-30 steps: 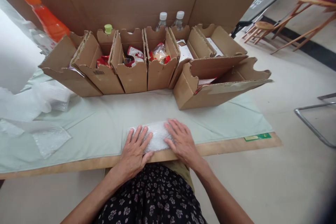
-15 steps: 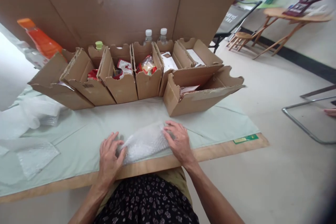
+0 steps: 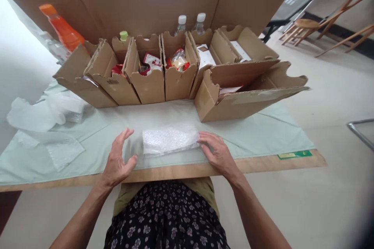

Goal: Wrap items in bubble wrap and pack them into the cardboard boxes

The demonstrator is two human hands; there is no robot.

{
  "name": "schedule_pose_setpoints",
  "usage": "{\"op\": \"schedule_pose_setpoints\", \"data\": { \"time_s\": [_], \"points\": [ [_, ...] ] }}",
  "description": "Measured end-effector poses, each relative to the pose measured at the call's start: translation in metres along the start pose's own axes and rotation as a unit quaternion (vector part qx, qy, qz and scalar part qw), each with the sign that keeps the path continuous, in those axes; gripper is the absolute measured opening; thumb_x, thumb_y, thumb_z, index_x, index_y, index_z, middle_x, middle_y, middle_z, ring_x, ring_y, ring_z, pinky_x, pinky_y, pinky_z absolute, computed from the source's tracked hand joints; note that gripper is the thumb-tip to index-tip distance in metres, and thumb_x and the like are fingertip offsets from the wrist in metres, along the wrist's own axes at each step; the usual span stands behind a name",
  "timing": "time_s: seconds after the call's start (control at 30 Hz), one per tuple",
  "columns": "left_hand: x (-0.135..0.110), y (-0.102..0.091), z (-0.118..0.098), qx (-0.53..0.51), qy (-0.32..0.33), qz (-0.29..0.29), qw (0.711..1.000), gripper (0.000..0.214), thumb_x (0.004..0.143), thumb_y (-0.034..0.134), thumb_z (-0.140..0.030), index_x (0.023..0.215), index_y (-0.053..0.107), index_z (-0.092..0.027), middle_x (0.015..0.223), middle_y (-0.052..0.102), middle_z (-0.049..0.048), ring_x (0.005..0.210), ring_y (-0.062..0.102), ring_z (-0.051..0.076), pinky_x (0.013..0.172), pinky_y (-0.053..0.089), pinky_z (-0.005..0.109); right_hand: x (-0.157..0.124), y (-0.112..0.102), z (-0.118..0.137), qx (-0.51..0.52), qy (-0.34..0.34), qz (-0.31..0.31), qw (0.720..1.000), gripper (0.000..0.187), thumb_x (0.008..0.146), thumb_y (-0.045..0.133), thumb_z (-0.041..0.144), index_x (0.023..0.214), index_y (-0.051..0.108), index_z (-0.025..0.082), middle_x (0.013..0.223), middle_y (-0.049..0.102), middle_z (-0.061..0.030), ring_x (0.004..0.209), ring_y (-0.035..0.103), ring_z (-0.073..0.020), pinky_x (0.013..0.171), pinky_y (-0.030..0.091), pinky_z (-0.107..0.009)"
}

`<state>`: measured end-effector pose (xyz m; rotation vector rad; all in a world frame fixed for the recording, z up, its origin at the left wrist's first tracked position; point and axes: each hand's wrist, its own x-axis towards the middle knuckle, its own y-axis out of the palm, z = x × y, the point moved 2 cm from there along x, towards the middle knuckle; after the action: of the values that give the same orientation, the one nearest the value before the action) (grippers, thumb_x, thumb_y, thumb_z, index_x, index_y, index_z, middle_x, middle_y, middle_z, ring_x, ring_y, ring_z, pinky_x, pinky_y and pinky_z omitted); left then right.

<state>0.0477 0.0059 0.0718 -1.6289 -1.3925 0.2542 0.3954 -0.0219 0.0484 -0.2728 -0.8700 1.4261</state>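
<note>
A flat bundle wrapped in bubble wrap (image 3: pixel 170 140) lies on the pale green cloth (image 3: pixel 257 132) near the table's front edge. My right hand (image 3: pixel 217 153) rests at the bundle's right end, fingers stretched out and touching the wrap. Left of the bundle, my left hand (image 3: pixel 118 159) hovers a short way off, fingers apart and holding nothing.
Behind stands a row of open cardboard boxes (image 3: pixel 149 78) with snack packets, and a larger tilted box (image 3: pixel 248 85) at the right. Bottles (image 3: pixel 190 23) and an orange bottle (image 3: pixel 62 29) stand at the back. Loose bubble wrap (image 3: pixel 43 124) lies at the left. Wooden stools (image 3: pixel 304 27) are far right.
Both hands were pressing on the bundle; my left hand has lifted off and moved left. The bundle now lies flat, slightly farther from the edge. My right hand has slid to its right end.
</note>
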Motion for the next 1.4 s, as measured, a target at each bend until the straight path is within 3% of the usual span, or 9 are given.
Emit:
{"op": "schedule_pose_setpoints", "data": {
  "time_s": [0.23, 0.43, 0.6, 0.77, 0.83, 0.93, 1.03, 1.23, 1.4],
  "points": [
    [0.015, 0.031, -0.027, 0.030, 0.088, 0.074, 0.993, 0.060, 0.087, 0.071, -0.036, 0.143, 0.052, -0.022, 0.149, 0.056, 0.0176, 0.145, 0.046, 0.038, 0.119, 0.037, 0.062, -0.007, 0.015, 0.008, -0.063, 0.016, 0.132, 0.989, 0.048, 0.103, 0.042, 0.024, 0.150, 0.051, 0.028, 0.122, 0.075, -0.0057, 0.118, 0.065, -0.0260, 0.100, 0.052, -0.049],
    [0.034, 0.071, -0.034, 0.127, 0.086, 0.090, 0.984, 0.042, 0.087, 0.072, -0.033, 0.125, 0.067, -0.017, 0.142, 0.062, 0.0206, 0.139, 0.052, 0.042, 0.117, 0.035, 0.067, 0.017, 0.023, 0.014, -0.098, 0.038, 0.134, 0.985, 0.059, 0.102, 0.037, 0.022, 0.161, 0.035, 0.030, 0.149, 0.058, -0.0076, 0.132, 0.059, -0.0250, 0.104, 0.055, -0.045],
    [0.050, 0.064, -0.024, 0.108, 0.070, 0.066, 0.989, 0.017, 0.093, 0.056, -0.018, 0.094, 0.073, -0.021, 0.129, 0.072, 0.0134, 0.131, 0.061, 0.034, 0.114, 0.041, 0.061, 0.018, 0.025, 0.007, -0.091, 0.043, 0.119, 0.988, 0.064, 0.100, 0.039, 0.021, 0.163, 0.031, 0.028, 0.159, 0.048, -0.0088, 0.143, 0.051, -0.0258, 0.107, 0.055, -0.044],
    [0.112, 0.054, -0.015, 0.091, 0.050, 0.037, 0.994, 0.019, 0.093, 0.053, -0.021, 0.087, 0.071, -0.023, 0.088, 0.078, 0.0044, 0.087, 0.073, 0.024, 0.104, 0.050, 0.049, 0.014, 0.024, 0.001, -0.046, 0.042, 0.068, 0.996, 0.068, 0.099, 0.046, 0.021, 0.164, 0.028, 0.030, 0.158, 0.049, -0.0078, 0.137, 0.058, -0.0243, 0.105, 0.057, -0.043],
    [0.141, 0.053, -0.016, 0.122, 0.034, 0.003, 0.992, 0.017, 0.093, 0.055, -0.023, 0.093, 0.072, -0.021, 0.084, 0.077, 0.0055, 0.083, 0.072, 0.024, 0.097, 0.053, 0.046, 0.013, 0.025, -0.001, -0.037, 0.044, 0.049, 0.997, 0.068, 0.098, 0.046, 0.021, 0.164, 0.029, 0.028, 0.156, 0.051, -0.0095, 0.132, 0.061, -0.0246, 0.106, 0.056, -0.044],
    [0.158, 0.051, -0.019, 0.136, 0.026, -0.090, 0.986, 0.035, 0.093, 0.059, -0.026, 0.125, 0.065, -0.014, 0.112, 0.076, 0.0137, 0.107, 0.070, 0.029, 0.100, 0.051, 0.046, 0.011, 0.027, -0.002, -0.041, 0.046, 0.038, 0.997, 0.058, 0.097, 0.049, 0.023, 0.155, 0.045, 0.025, 0.152, 0.055, -0.0117, 0.123, 0.066, -0.0250, 0.104, 0.057, -0.044],
    [0.135, 0.055, -0.024, 0.104, 0.099, -0.120, 0.982, 0.046, 0.096, 0.056, -0.026, 0.141, 0.054, -0.015, 0.138, 0.066, 0.0157, 0.129, 0.060, 0.029, 0.112, 0.044, 0.048, 0.010, 0.031, -0.002, -0.074, 0.027, 0.048, 0.996, 0.039, 0.097, 0.055, 0.029, 0.135, 0.066, 0.024, 0.144, 0.062, -0.0109, 0.123, 0.065, -0.0273, 0.103, 0.057, -0.045],
    [0.057, 0.081, -0.016, 0.150, 0.130, 0.168, 0.965, 0.031, 0.099, 0.055, -0.029, 0.126, 0.066, -0.018, 0.143, 0.062, 0.0178, 0.138, 0.053, 0.036, 0.114, 0.040, 0.058, 0.011, 0.034, -0.001, -0.127, -0.001, 0.069, 0.989, 0.027, 0.097, 0.056, 0.024, 0.116, 0.074, 0.020, 0.128, 0.072, -0.0114, 0.113, 0.069, -0.0281, 0.097, 0.059, -0.045],
    [0.035, 0.058, -0.026, 0.142, 0.130, 0.203, 0.960, 0.028, 0.100, 0.055, -0.030, 0.123, 0.066, -0.019, 0.137, 0.066, 0.0156, 0.126, 0.060, 0.032, 0.107, 0.047, 0.053, 0.004, 0.005, 0.006, -0.092, 0.004, 0.151, 0.984, 0.028, 0.096, 0.058, 0.029, 0.119, 0.073, 0.026, 0.123, 0.075, -0.0058, 0.106, 0.073, -0.0239, 0.087, 0.062, -0.038]
  ]
}}
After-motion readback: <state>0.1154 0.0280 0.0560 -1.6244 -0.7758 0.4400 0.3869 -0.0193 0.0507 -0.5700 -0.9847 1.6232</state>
